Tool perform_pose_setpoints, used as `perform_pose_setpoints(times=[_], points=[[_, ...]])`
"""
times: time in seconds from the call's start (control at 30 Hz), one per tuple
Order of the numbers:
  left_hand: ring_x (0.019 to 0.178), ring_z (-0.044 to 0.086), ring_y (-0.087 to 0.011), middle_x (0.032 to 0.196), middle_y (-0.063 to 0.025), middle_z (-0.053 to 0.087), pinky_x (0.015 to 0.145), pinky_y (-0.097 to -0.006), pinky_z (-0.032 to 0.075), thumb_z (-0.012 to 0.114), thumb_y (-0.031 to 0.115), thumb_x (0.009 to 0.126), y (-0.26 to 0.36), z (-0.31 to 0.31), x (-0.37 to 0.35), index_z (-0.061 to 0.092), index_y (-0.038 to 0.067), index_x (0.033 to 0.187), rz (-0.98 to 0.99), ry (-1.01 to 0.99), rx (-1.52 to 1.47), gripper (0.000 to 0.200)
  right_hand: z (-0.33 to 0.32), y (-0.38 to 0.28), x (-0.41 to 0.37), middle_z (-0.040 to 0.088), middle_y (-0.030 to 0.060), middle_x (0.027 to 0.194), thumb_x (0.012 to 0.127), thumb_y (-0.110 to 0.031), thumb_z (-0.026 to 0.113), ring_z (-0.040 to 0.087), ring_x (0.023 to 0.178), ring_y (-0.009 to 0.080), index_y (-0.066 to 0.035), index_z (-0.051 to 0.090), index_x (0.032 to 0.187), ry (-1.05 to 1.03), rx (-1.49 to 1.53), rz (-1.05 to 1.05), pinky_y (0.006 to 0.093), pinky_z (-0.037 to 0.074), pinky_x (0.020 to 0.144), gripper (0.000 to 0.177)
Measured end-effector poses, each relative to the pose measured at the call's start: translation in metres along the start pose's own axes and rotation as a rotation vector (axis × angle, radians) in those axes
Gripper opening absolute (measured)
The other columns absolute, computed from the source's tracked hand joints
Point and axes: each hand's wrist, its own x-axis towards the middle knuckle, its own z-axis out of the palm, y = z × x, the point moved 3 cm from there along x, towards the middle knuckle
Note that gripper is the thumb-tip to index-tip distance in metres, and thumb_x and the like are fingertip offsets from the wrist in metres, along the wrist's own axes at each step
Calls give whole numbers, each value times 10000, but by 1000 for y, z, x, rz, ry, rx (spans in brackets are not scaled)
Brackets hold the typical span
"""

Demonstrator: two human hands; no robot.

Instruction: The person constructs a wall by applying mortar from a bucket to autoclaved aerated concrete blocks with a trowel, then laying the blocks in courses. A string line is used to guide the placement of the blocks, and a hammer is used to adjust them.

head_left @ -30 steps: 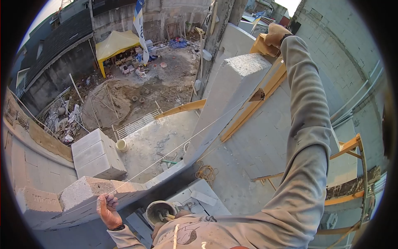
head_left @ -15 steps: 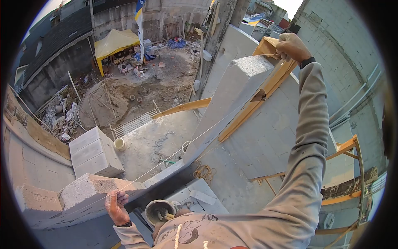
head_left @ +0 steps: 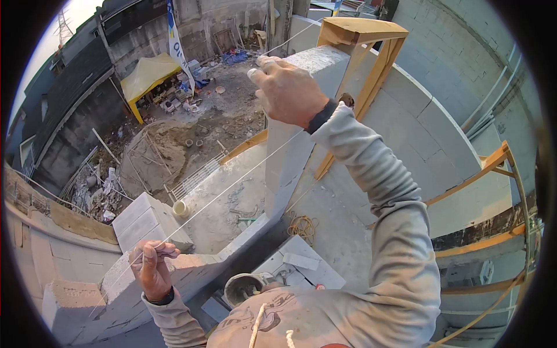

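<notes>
A thin white string (head_left: 232,182) runs taut from my left hand (head_left: 152,269), above the block wall, diagonally up behind my right wrist. My left thumb and fingers pinch it, and it continues down toward the rough end block (head_left: 72,298). My right hand (head_left: 290,90) is raised in front of the tall grey block wall (head_left: 290,145), fingers curled and pressed together. From its fingertips another stretch of string (head_left: 293,37) slants up to the right. Beside the hand, a wooden frame (head_left: 371,72) stands against the wall's top end.
Below me are a bucket (head_left: 243,288) with tools inside, a coiled yellow cord (head_left: 301,227) and loose blocks (head_left: 301,261). Stacked blocks (head_left: 142,217) and a pale pail (head_left: 180,209) stand beyond the low wall. Farther down lies a rubble yard with a yellow canopy (head_left: 148,75).
My right hand has moved left, away from the wooden frame's top, drawing string with it. My left hand has shifted slightly left and up, still pinching the string. The view has turned somewhat.
</notes>
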Motion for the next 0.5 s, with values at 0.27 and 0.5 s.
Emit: perform_pose_setpoints(times=[0.27, 0.5], points=[[756, 604, -157, 849, -93, 615, 682, -294, 496, 512, 257, 973, 56, 26, 37, 553, -3, 962, 277, -143, -77, 263, 19, -73, -81, 665, 173, 909, 880, -317, 617, 620, 960, 344, -48, 623, 1124, -599, 797, -220, 428, 502, 831, 363], [773, 487, -113, 882, -20, 530, 685, -247, 416, 504, 236, 982, 118, -48, 58, 498, 48, 1011, 440, -45, -242, 190, -46, 142, -93, 645, 138, 841, 939, -231, 536, 624, 782, 288, -18, 653, 968, 247, 256, 304, 334, 490, 715, 245]])
